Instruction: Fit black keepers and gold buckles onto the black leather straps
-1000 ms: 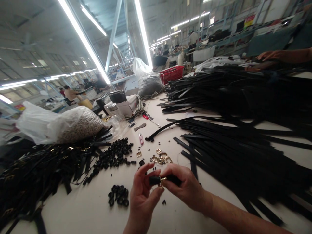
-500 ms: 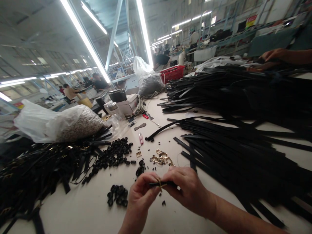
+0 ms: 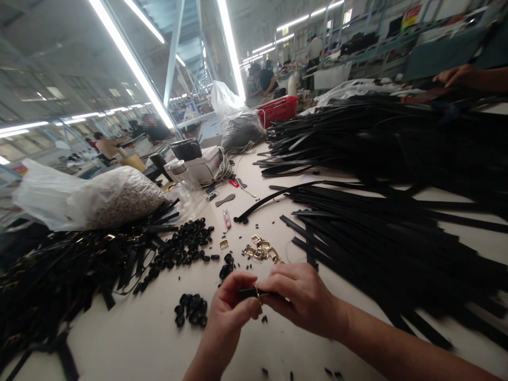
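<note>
Close in front of me, my left hand (image 3: 228,317) pinches a short stretch of black strap (image 3: 246,293) between thumb and fingers. A thin gold buckle (image 3: 259,294) sits around the strap, seen nearly edge-on. From the other side my right hand (image 3: 307,301) grips the strap beside the buckle, its fingers closed and partly hiding it. Just beyond my hands lie several loose gold buckles (image 3: 260,248). To the left are a small cluster of black loops (image 3: 191,309) and a larger pile of them (image 3: 186,241).
Long black straps (image 3: 381,233) cover the right side. Straps with gold fittings (image 3: 79,270) heap up at left under a clear bag (image 3: 123,198). Pink snips (image 3: 226,219), a jar (image 3: 184,174) and a red basket (image 3: 278,109) stand farther back. Another person's hand (image 3: 456,76) shows at upper right.
My fingers have shifted slightly around the strap and buckle, and the left thumb now lies nearer the buckle. The camera view has moved a little, showing more of the near tabletop.
</note>
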### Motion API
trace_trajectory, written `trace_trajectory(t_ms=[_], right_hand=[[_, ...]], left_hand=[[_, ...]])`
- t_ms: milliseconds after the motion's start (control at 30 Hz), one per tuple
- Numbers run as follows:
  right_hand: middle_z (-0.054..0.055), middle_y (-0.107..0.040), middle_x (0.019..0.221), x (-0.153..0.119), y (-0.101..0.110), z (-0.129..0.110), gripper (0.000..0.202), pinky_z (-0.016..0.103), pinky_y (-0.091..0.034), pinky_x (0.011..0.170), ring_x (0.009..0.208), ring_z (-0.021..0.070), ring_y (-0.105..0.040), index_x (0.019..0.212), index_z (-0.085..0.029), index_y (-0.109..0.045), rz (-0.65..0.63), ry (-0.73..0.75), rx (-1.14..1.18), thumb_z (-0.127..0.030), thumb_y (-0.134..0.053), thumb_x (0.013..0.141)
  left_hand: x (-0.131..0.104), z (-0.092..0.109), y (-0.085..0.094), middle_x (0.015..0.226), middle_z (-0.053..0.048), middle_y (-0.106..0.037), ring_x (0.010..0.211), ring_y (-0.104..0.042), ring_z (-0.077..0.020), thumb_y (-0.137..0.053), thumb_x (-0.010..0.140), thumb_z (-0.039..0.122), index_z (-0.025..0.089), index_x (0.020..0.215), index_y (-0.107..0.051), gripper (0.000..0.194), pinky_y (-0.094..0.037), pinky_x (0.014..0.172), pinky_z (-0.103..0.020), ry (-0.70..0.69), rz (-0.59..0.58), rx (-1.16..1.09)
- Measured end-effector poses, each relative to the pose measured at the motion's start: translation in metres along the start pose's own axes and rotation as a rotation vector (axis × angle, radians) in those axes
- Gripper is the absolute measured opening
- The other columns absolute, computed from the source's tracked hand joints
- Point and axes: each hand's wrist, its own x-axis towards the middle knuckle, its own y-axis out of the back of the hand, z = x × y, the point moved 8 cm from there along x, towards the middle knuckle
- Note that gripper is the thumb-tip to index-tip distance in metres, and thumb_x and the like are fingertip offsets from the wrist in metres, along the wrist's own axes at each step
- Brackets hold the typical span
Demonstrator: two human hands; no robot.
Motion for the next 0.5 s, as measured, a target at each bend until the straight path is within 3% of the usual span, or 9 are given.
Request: trace_trajectory(t_ms=[300, 500], right_hand=[[0.001, -0.062, 0.068, 0.001, 0.0, 0.004, 0.016, 0.025, -0.037, 0.056, 0.058, 0.0133, -0.053, 0.089, -0.019, -0.063, -0.013, -0.016, -0.012, -0.031, -0.054, 0.096], [0.001, -0.065, 0.07, 0.001, -0.003, 0.017, 0.013, 0.023, -0.041, 0.057, 0.058, 0.0128, -0.058, 0.082, -0.02, -0.062, -0.027, -0.164, 0.035, -0.03, -0.06, 0.09]], left_hand=[[0.0, -0.01, -0.004, 0.059, 0.002, -0.057, 0.051, -0.048, -0.0081, -0.087, 0.058, 0.025, 0.017, 0.085, -0.066, 0.035, -0.038, 0.051, -0.017, 0.139, 0.005, -0.171], [-0.001, -0.006, 0.0, 0.077, -0.002, -0.064, 0.066, -0.054, -0.0111, -0.087, 0.062, 0.022, 0.019, 0.097, -0.069, 0.04, -0.045, 0.061, -0.019, 0.027, 0.035, 0.043]])
